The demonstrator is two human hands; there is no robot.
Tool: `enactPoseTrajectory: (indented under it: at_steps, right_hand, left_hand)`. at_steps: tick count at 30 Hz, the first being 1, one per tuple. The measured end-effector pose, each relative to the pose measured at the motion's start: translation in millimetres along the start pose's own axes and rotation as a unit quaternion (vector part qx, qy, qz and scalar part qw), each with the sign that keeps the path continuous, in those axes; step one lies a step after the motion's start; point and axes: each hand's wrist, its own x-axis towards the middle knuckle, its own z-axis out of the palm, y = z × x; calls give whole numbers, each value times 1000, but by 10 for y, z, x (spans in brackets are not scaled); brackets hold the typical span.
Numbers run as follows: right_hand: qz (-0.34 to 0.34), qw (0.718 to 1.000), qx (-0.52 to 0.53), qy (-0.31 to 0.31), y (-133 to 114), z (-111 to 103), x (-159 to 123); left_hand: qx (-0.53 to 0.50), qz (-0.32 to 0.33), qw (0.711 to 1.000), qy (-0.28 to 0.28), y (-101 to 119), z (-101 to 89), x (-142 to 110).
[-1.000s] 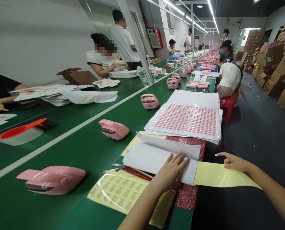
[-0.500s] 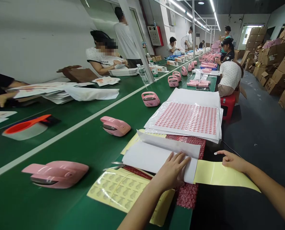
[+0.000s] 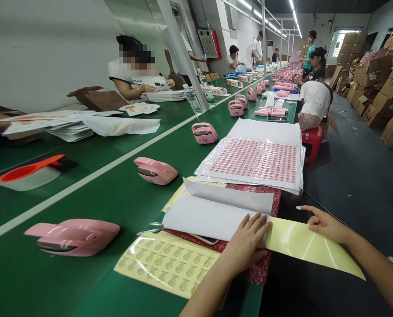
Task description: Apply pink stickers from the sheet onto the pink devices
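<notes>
My left hand [image 3: 251,242] lies with its fingers stretched out on the right end of a folded white paper sheet [image 3: 203,215]. A yellow glossy backing strip [image 3: 292,237] sticks out from that end, past the table edge. At its upper edge my right hand [image 3: 330,224] has curled fingers gripping the strip, while the forefinger points out with a small white spot at its tip that I cannot make out. Red bubble wrap [image 3: 259,268] lies beneath the paper. A yellow sticker sheet [image 3: 166,264] with grey prints is left of my left forearm, near partly covered scissors [image 3: 152,229].
Pink handheld appliances [image 3: 74,237] stand in a row on the green table [image 3: 84,189]. Behind the paper lies a stack of sheets with pink stickers [image 3: 254,160]. A tape roll [image 3: 31,174] sits at left. Co-workers sit along both sides; cardboard boxes [image 3: 371,79] line the right.
My left hand has slid slightly right along the white sheet. The yellow strip bows more under my right hand. The whole view has shifted a little.
</notes>
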Motion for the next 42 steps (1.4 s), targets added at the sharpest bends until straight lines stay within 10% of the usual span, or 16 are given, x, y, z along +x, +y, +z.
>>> enactPoseTrajectory:
  at_steps: [13, 25, 31, 42]
  right_hand:
    - [0, 999, 39, -17, 172, 107, 297]
    - [-35, 998, -21, -37, 113, 377, 580]
    - [-109, 987, -85, 79, 128, 692, 775]
    - [53, 996, 65, 20, 511, 130, 94]
  left_hand:
    - [-66, 63, 996, -14, 0, -24, 180]
    - [0, -4, 1000, -14, -98, -5, -8]
    - [38, -16, 999, -1, -239, 52, -92]
    - [54, -53, 997, -9, -315, -17, -195]
